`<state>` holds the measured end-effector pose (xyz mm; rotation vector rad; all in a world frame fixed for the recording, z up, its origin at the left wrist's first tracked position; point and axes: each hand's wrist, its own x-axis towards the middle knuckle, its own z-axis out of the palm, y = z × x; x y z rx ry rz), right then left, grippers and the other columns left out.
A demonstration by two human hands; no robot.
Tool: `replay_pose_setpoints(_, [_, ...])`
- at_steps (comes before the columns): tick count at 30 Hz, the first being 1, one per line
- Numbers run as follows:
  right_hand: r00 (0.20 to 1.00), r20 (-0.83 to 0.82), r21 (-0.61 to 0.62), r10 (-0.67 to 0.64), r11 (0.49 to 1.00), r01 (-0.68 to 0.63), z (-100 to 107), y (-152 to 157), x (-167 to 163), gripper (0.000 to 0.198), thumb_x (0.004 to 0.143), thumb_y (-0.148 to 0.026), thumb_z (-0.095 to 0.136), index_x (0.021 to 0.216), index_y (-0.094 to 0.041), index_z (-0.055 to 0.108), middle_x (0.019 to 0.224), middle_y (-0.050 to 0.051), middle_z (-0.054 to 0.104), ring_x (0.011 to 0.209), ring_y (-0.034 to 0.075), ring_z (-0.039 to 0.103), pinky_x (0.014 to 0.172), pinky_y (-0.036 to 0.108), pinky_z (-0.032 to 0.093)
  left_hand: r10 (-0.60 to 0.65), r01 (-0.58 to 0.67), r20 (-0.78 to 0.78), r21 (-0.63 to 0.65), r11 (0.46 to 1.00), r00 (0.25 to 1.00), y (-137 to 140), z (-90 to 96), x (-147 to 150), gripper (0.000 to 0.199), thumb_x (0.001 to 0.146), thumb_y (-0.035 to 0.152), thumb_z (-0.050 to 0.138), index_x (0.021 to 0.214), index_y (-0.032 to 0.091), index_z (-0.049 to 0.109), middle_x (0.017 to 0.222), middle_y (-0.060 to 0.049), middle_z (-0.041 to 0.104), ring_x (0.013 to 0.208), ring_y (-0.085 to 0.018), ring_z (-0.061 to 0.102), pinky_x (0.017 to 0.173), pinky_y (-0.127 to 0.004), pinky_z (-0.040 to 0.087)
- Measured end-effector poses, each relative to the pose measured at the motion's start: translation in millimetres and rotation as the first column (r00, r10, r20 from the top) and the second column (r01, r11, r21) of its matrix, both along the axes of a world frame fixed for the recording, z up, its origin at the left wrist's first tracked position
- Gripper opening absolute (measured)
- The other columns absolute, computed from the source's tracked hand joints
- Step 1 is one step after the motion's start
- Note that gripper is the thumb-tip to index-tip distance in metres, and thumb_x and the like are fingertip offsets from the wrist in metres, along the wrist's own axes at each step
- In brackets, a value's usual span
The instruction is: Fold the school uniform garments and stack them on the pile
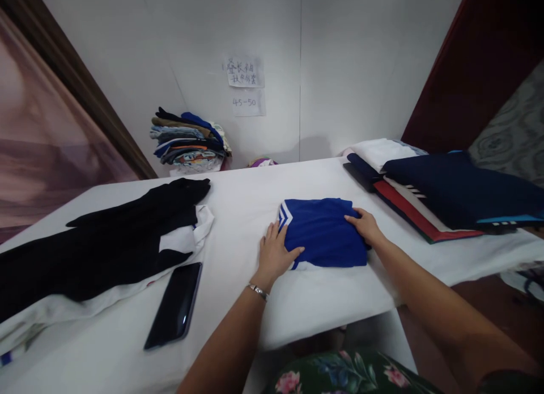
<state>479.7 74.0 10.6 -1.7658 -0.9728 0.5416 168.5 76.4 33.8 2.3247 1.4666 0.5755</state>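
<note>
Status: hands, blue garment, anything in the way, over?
Left hand on blue garment near stripes, right hand at opposite edge. Garment folded, on table. Only hands over it; phone lies apart.

A royal blue garment (325, 235), folded into a compact, roughly rectangular bundle, lies flat on the white-covered counter (244, 212), just right of and below the centre of the frame. White stripes meet in a V at its upper left corner; more white shows along its lower left edge.
</note>
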Motion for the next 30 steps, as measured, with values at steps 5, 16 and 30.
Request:
replay_pose_setpoints(5, [0.999,-0.046,-0.045,-0.026,0.999,0.024,-6,-16,11,0.051,0.067,-0.040,0.075,0.111,-0.017,0.066,0.105,0.008,0.072,0.095,0.025,0.067,0.088,0.041,0.052,-0.012,0.080,0.251,-0.264,0.961,0.968,16,6.5,-14,0.078,0.078,0.062,0.059,0.141,0.018,0.044,0.153,-0.012,0.035,0.139,-0.028,0.034,0.113,-0.039,0.030])
replay_pose_setpoints(16, [0.985,-0.171,0.068,0.009,0.998,0.003,0,-27,2,0.049,0.064,-0.039,0.076,0.107,-0.017,0.067,0.102,0.006,0.073,0.093,0.024,0.068,0.090,0.041,0.052,-0.084,0.270,0.347,-0.533,0.802,0.934,18,20.0,-43,0.088,0.065,0.047,0.076,0.141,0.020,0.042,0.126,-0.011,0.058,0.100,-0.024,0.062,0.084,-0.035,0.052])
replay_pose_setpoints(30, [0.979,0.202,-0.159,0.027,0.987,0.006,1,-67,14,0.055,0.066,-0.044,0.073,0.114,-0.018,0.064,0.105,0.012,0.070,0.092,0.030,0.067,0.086,0.046,0.052,-0.042,0.197,0.391,-0.364,0.910,0.919,24,-2.8,-35,0.066,0.071,0.021,0.067,0.135,0.022,0.050,0.129,-0.009,0.055,0.113,-0.024,0.056,0.097,-0.035,0.046])
